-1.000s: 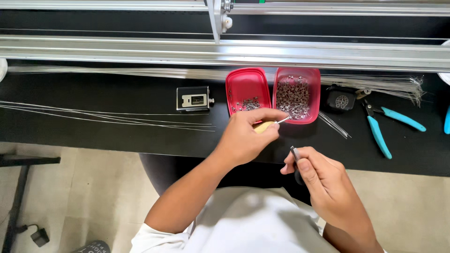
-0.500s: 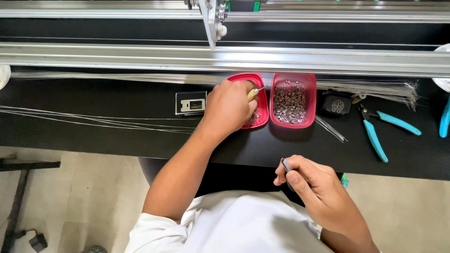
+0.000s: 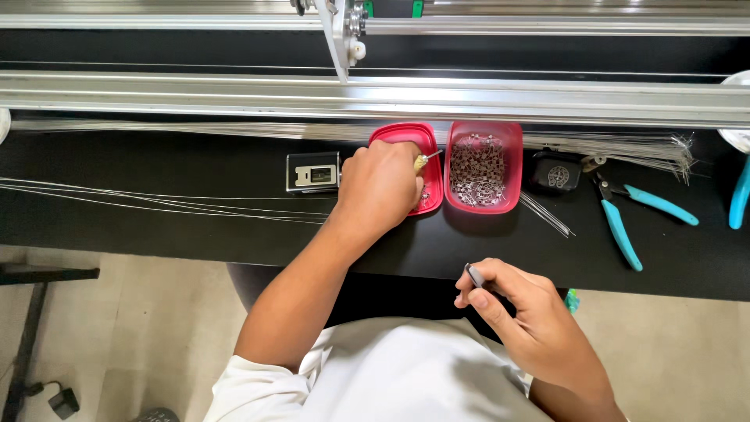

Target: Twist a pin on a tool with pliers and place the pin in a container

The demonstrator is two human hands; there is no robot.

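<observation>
My left hand (image 3: 380,187) rests over the left red tray (image 3: 406,134) on the black table, gripping a small yellow-handled tool (image 3: 423,162) whose metal tip points right. The right red tray (image 3: 511,168) beside it holds several small metal parts (image 3: 476,173). My right hand (image 3: 525,322) hovers below the table's front edge, above my white shirt, pinching a small dark grey piece (image 3: 473,275) between thumb and forefinger.
Thin wires (image 3: 156,199) lie across the table's left. A small grey box (image 3: 312,172) sits left of the trays. A black device (image 3: 555,176), blue-handled cutters (image 3: 621,227), another blue tool (image 3: 739,195) and a wire bundle (image 3: 625,144) lie right. An aluminium rail (image 3: 375,98) runs behind.
My left hand moved from the table's front edge up onto the left red tray and has settled there. My right hand stayed near my lap with the small piece.
</observation>
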